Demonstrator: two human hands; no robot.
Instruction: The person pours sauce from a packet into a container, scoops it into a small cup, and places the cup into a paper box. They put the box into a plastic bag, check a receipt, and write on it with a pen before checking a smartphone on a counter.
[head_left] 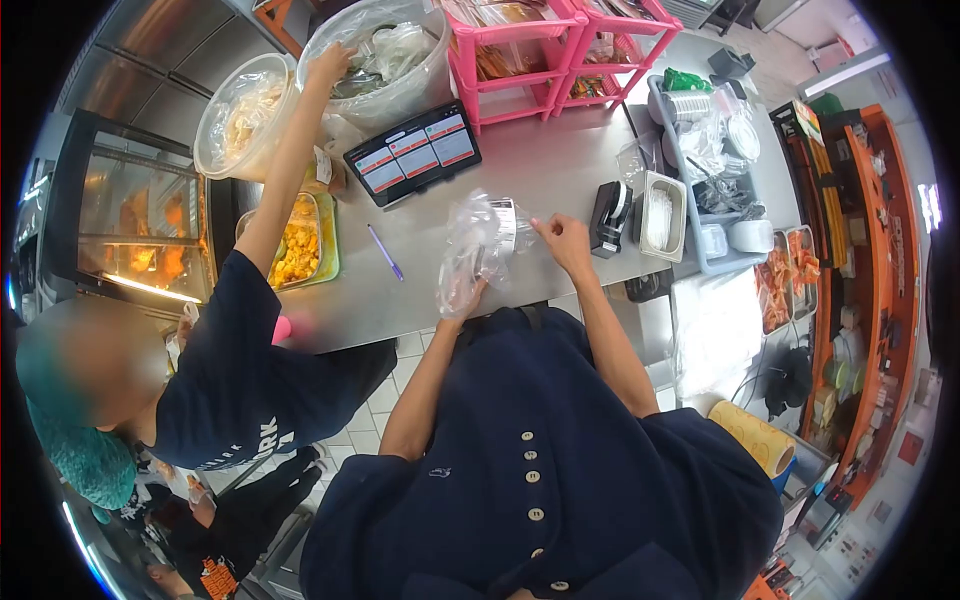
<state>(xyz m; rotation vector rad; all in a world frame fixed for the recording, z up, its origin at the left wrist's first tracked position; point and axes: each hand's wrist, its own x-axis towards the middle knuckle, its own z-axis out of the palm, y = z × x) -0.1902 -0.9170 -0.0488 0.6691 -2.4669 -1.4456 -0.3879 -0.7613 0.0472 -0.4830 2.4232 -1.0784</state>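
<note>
Over the front part of the steel counter (400, 250), a clear plastic bag (470, 235) bears a white printed label (503, 224) on its right side. My left hand (464, 298) grips the bag from below, its fingers partly behind the crinkled plastic. On the other side, my right hand (565, 243) has its thumb and forefinger pinched at the bag's right edge, just beyond the label. The bag's contents are hard to make out through the folds. A tablet (413, 155) showing order-like panels stands behind the bag, and a purple pen (385, 252) lies left of it.
A co-worker (240, 370) at left reaches into a large clear tub (375, 105). Yellow food fills a tray (325, 275) beside that arm. Pink racks (465, 60) stand at the back. A small black device (610, 220), metal container (679, 240) and grey bin (715, 255) are at right.
</note>
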